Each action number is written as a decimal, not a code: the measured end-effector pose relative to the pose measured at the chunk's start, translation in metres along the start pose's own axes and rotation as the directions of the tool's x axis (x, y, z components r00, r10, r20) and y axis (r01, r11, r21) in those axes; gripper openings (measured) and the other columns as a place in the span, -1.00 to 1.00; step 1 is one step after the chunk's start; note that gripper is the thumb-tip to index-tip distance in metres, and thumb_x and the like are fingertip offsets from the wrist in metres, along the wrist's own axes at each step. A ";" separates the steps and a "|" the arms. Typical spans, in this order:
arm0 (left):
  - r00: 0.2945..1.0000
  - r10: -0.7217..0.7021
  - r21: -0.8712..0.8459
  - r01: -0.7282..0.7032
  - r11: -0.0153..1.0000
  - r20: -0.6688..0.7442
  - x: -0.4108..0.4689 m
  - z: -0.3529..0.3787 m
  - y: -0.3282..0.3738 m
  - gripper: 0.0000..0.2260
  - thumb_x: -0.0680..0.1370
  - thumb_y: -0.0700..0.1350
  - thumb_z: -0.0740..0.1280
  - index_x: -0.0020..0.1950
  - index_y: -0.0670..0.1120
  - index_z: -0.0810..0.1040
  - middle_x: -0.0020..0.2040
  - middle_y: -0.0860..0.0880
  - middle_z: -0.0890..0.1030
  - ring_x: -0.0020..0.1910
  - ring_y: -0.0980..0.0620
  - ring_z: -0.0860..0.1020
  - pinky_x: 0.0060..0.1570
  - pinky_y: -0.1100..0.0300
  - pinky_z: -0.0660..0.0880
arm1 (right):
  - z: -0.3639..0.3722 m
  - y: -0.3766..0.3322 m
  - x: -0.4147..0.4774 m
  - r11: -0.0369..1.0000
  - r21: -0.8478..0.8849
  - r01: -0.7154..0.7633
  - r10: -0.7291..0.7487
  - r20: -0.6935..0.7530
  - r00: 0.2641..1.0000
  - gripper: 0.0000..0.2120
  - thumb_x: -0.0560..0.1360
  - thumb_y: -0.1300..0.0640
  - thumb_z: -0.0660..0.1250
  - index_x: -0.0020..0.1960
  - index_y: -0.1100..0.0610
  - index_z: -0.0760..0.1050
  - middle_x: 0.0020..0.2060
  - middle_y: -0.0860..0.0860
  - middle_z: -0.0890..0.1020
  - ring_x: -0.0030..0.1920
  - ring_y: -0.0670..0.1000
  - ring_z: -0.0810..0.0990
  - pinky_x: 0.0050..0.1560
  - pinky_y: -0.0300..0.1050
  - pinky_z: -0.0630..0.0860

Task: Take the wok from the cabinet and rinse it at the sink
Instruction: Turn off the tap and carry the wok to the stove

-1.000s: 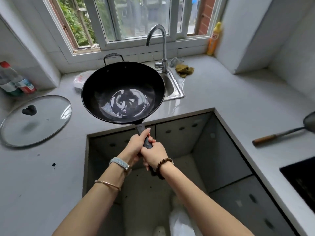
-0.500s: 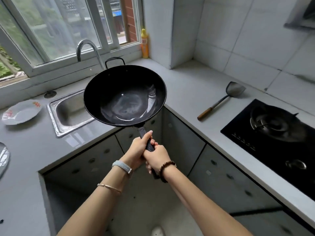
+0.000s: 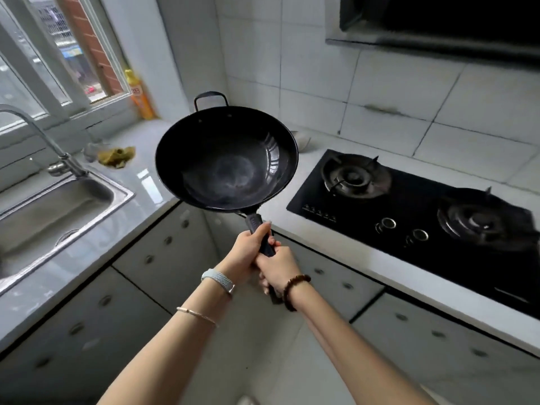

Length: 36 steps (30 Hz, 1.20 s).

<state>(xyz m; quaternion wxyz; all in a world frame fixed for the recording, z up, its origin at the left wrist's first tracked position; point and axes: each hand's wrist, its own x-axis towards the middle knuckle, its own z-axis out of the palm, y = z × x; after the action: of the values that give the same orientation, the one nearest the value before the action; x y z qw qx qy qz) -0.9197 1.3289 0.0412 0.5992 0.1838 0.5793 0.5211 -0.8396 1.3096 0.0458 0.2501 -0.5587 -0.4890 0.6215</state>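
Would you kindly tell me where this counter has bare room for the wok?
The pale countertop is bare between the stainless steel sink and the black gas hob, though the round black wok hides part. Crowded: by the window, with a crumpled yellow-green rag, yellow bottle and chrome faucet.

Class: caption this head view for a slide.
Black wok gripped by left hand and right hand, held between sink and gas hob.

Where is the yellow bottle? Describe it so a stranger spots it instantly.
Start at the window on the left. Follow its lower edge right to the tiled corner; the yellow bottle stands upright there. The olive cloth nearby lies crumpled; the bottle alone is tall.
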 end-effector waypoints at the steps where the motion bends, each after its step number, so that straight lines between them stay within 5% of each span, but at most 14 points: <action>1: 0.999 -0.011 0.015 0.010 1.000 0.031 -0.002 0.013 -0.005 -0.72 0.61 -0.09 0.30 -0.26 -0.14 0.36 -0.44 -0.05 0.43 -0.51 0.07 0.53 -0.44 0.25 0.52 | -0.013 0.003 -0.004 1.000 0.008 0.000 0.000 -0.024 1.000 -0.83 0.50 0.19 0.24 -0.25 0.12 0.30 -0.57 0.06 0.37 -0.70 -0.04 0.29 -0.64 -0.28 0.29; 6: 0.984 -0.081 0.143 0.058 0.988 0.161 -0.014 0.077 -0.029 -0.71 0.59 -0.01 0.30 -0.27 -0.10 0.39 -0.34 -0.05 0.46 -0.44 0.04 0.49 -0.40 0.20 0.44 | -0.077 0.023 -0.021 0.999 0.030 0.016 -0.012 -0.144 0.990 -0.90 0.43 0.14 0.28 -0.21 0.09 0.36 -0.58 0.05 0.42 -0.69 -0.02 0.33 -0.60 -0.22 0.35; 17: 0.902 -0.202 0.302 0.085 0.949 0.382 -0.044 0.212 -0.081 -0.71 0.60 -0.03 0.29 -0.28 -0.10 0.40 -0.46 0.02 0.49 -0.46 0.09 0.53 -0.32 0.22 0.51 | -0.204 0.055 -0.068 0.986 0.167 -0.002 0.064 -0.371 0.926 -0.91 0.45 0.15 0.27 -0.20 0.08 0.37 -0.57 0.04 0.43 -0.66 -0.02 0.35 -0.58 -0.22 0.35; 22: 0.840 -0.274 0.367 0.097 0.925 0.469 -0.049 0.272 -0.108 -0.74 0.59 -0.02 0.31 -0.24 -0.11 0.42 -0.45 0.02 0.48 -0.42 0.05 0.54 -0.21 0.14 0.48 | -0.258 0.072 -0.087 0.971 0.240 0.007 0.114 -0.488 0.865 -0.93 0.45 0.14 0.26 -0.18 0.10 0.38 -0.58 0.02 0.43 -0.66 -0.02 0.34 -0.57 -0.21 0.37; 27: 0.769 -0.351 0.478 0.068 0.876 0.534 -0.060 0.335 -0.134 -0.73 0.59 0.00 0.31 -0.23 -0.11 0.42 -0.41 0.01 0.48 -0.49 0.05 0.51 -0.43 0.22 0.49 | -0.312 0.090 -0.103 0.940 0.342 0.009 0.200 -0.571 0.796 -0.74 0.46 0.10 0.27 0.13 0.06 0.37 -0.63 -0.04 0.44 -0.66 -0.04 0.35 -0.60 -0.25 0.36; 32: 0.675 -0.424 0.534 0.053 0.844 0.604 -0.064 0.396 -0.158 -0.76 0.59 -0.02 0.31 -0.19 -0.12 0.42 -0.44 0.02 0.46 -0.38 0.00 0.50 -0.21 0.10 0.46 | -0.362 0.102 -0.114 0.905 0.422 0.053 0.264 -0.657 0.706 -0.57 0.46 0.13 0.26 0.31 0.13 0.35 -0.63 -0.04 0.42 -0.67 -0.04 0.34 -0.59 -0.24 0.36; 36: 0.577 -0.480 0.573 0.026 0.819 0.661 -0.063 0.441 -0.173 -0.74 0.60 -0.04 0.31 -0.23 -0.13 0.44 -0.42 0.00 0.47 -0.39 0.00 0.51 -0.17 0.06 0.44 | -0.398 0.102 -0.123 0.874 0.478 0.086 0.320 -0.701 0.638 -0.68 0.48 0.15 0.25 0.21 0.16 0.36 -0.61 -0.02 0.42 -0.66 -0.04 0.35 -0.59 -0.24 0.35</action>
<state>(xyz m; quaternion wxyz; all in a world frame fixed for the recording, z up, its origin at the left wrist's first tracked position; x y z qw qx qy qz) -0.4448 1.3779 0.0456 0.7904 0.4527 0.3944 0.1217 -0.4110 1.2945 0.0511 0.5169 -0.7206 -0.1340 0.4422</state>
